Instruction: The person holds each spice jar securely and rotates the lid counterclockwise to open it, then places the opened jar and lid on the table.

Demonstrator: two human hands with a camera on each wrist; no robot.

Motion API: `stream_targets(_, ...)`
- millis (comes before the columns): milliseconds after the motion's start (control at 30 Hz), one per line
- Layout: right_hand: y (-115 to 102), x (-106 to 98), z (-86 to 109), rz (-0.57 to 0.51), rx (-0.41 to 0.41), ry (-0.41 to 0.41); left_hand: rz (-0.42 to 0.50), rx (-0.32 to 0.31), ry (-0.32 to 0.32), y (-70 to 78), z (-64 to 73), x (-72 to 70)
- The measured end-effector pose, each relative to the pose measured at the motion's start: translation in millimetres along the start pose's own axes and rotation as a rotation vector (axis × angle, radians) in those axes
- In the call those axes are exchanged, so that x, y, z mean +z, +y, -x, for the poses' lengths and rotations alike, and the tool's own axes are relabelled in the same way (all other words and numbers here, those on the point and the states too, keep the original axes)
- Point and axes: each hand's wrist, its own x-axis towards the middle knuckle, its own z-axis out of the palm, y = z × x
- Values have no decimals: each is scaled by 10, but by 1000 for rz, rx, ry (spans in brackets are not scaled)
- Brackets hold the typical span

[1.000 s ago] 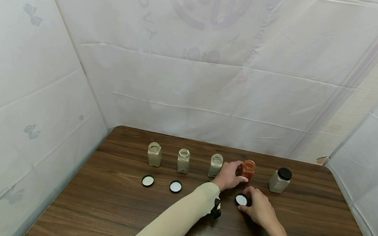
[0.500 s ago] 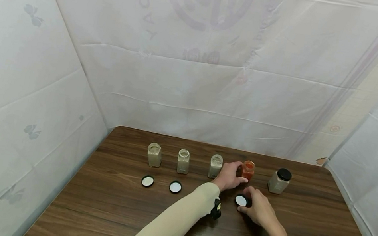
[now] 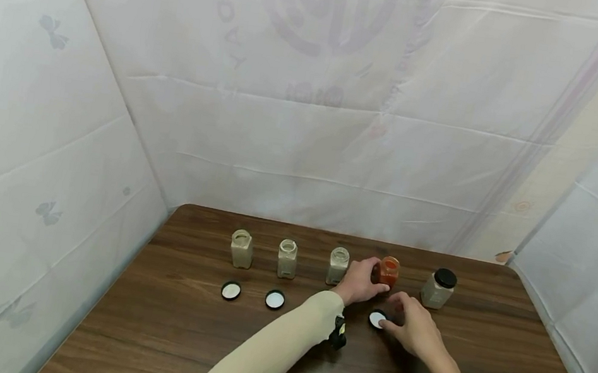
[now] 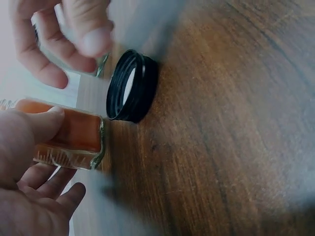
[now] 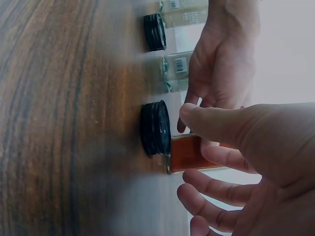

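My left hand (image 3: pixel 359 282) holds a glass jar of red-orange powder (image 3: pixel 388 272), thumb on one side and fingers on the other. The jar stands upright and uncapped on the table. In front of it a black screw lid (image 3: pixel 377 319) lies with its white inside facing up. Close beside the lid is my right hand (image 3: pixel 416 330). The right wrist view shows its thumb and fingers spread apart around nothing, and the left wrist view shows a gap between these fingertips and the lid (image 4: pixel 145 93).
To the left stand three uncapped jars of pale powder, the nearest jar (image 3: pixel 337 267) close to my left hand. Two upturned lids, one white-lined lid (image 3: pixel 275 300) and one cream-lined lid (image 3: pixel 231 290), lie before the others. A capped jar (image 3: pixel 438 289) stands right on the wooden table (image 3: pixel 158 332).
My right hand has let go of the black lid and drawn slightly away to the right; the lid stays on the table. My left hand keeps its hold on the red jar.
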Motion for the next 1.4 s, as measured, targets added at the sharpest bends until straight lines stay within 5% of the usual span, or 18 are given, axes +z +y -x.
stream_targets(233,-7,-79,40,-1,-25,93,86,-22,6,-11,41,10)
stream_targets(667,24,-188,78,-17,-20,177,172,38,36,14,53,-4)
stream_targets(1400,250,-458,126,-13,-25,454,194,278,96,404,37,-257)
